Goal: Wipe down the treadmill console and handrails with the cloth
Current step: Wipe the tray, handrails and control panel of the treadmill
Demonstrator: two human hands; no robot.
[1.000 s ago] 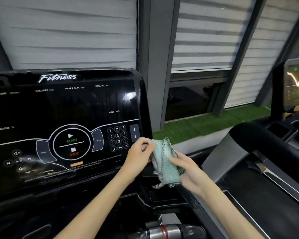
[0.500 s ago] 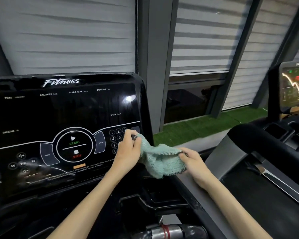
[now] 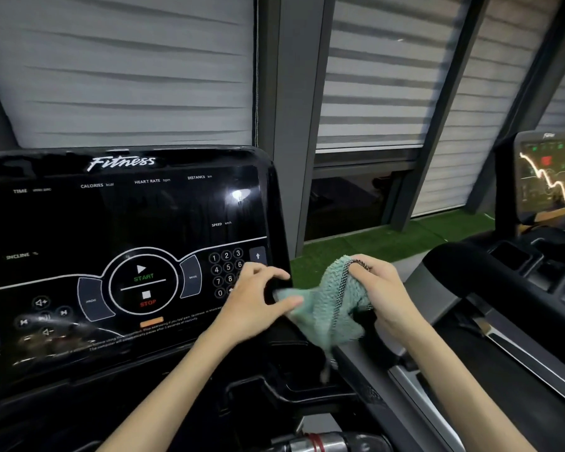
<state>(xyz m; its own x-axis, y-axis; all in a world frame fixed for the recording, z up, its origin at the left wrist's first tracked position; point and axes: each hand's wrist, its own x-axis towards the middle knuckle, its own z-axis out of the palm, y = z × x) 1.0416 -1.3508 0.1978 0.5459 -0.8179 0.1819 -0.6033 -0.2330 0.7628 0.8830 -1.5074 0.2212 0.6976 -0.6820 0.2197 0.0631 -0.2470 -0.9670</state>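
Note:
A green cloth [image 3: 327,305] with a dark braided edge hangs between my two hands, just right of the black treadmill console [image 3: 121,249]. My left hand [image 3: 258,298] pinches the cloth's left corner in front of the console's lower right corner, over the number keypad. My right hand [image 3: 379,288] grips the cloth's upper right part, fingers curled over the braided edge. The cloth's lower end droops toward the right handrail [image 3: 415,383], which runs down to the right.
A second treadmill with a lit screen [image 3: 547,177] and a thick black rail [image 3: 490,285] stands at the right. Grey blinds, a pillar [image 3: 291,125] and green turf [image 3: 372,246] lie behind. A silver bottle top [image 3: 320,443] sits at the bottom.
My hands have spread the cloth out wider. My right hand rose and moved right with its end, and my left hand shifted its grip to the cloth's left corner at the console edge.

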